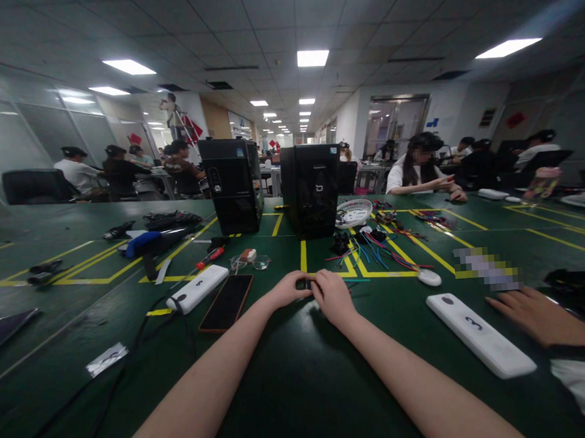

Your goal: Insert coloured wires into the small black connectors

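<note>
Both my forearms reach across a dark green table (294,379). My left hand (288,290) and my right hand (332,296) meet at the middle, fingers pinched together on a small dark part (308,284) that I cannot make out. A black phone (226,303) lies flat just left of my left hand, beside a white power bank (198,288). Two black computer towers (233,183) (312,187) stand upright beyond my hands. Loose coloured wires (375,252) lie to the right of my right hand.
Another person's hand (540,315) rests flat at the right near a white numbered bar (481,334) and a white mouse (429,277). A white basket (354,211), a red screwdriver (210,257), glasses (249,263) and tools lie around. Several people sit at far tables.
</note>
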`<action>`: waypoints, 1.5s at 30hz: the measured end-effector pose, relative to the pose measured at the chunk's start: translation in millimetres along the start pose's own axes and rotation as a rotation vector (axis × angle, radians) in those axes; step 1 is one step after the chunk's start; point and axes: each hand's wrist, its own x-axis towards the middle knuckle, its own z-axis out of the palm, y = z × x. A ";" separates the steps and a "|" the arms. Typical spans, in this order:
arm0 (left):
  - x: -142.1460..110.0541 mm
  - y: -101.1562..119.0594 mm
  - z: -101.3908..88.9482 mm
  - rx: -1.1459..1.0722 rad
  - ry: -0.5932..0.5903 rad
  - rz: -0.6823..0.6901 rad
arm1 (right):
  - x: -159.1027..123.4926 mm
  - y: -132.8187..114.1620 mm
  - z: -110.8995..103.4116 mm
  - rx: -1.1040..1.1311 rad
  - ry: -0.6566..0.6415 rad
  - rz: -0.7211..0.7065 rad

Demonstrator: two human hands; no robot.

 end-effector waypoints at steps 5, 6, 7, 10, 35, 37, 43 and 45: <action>1.1 -6.8 0.3 0.013 0.117 -0.158 | -7.3 -22.0 2.3 0.037 -0.245 -0.279; 1.0 -7.7 0.9 0.014 0.132 -0.164 | -8.4 -24.2 3.8 0.037 -0.292 -0.315; 0.9 -8.1 1.5 0.015 0.141 -0.164 | -9.1 -25.1 5.0 0.038 -0.322 -0.333; 0.0 -7.0 2.2 0.017 0.124 -0.152 | -7.4 -20.2 4.9 0.050 -0.294 -0.295; -3.4 -6.1 1.1 0.058 0.041 -0.039 | 2.1 29.7 7.1 -0.175 -0.105 -0.003; -2.9 -5.7 1.1 0.053 0.040 -0.048 | 1.2 28.7 11.1 -0.152 -0.084 0.021; -2.1 -3.9 -0.4 0.035 0.033 -0.078 | 3.5 28.2 11.2 -0.097 -0.006 0.082; -2.2 -4.0 -0.3 0.038 0.033 -0.076 | 5.3 29.4 6.4 -0.068 0.042 0.113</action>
